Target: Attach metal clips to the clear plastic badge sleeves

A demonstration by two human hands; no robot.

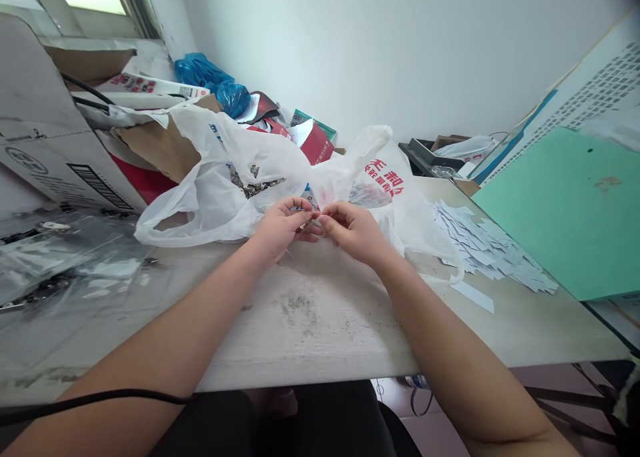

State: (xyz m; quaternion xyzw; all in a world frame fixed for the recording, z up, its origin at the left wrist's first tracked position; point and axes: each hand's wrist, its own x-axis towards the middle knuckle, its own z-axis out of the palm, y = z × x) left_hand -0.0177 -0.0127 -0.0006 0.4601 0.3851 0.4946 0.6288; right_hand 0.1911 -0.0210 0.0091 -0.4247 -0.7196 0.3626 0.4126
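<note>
My left hand [284, 226] and my right hand [354, 230] meet over the table, fingertips nearly touching. The left fingers are curled around small, thin metal pieces [302, 227], whose exact kind I cannot make out. My right thumb and forefinger are pinched together beside them; whatever is between them is too small to name. Behind the left hand lies an open white plastic bag [225, 207] with many small dark metal parts [255, 185] inside. A second white bag [395, 210] with red print sits behind the right hand, clear packets showing in it.
Paper slips [480, 247] are heaped on the table [320, 337] at right, beside a green board [560, 210]. Clear bags with dark parts [65, 263] lie at left, below a cardboard box [55, 130]. A blue bag [213, 80] rests by the wall. A black cable [110, 395] crosses my left forearm.
</note>
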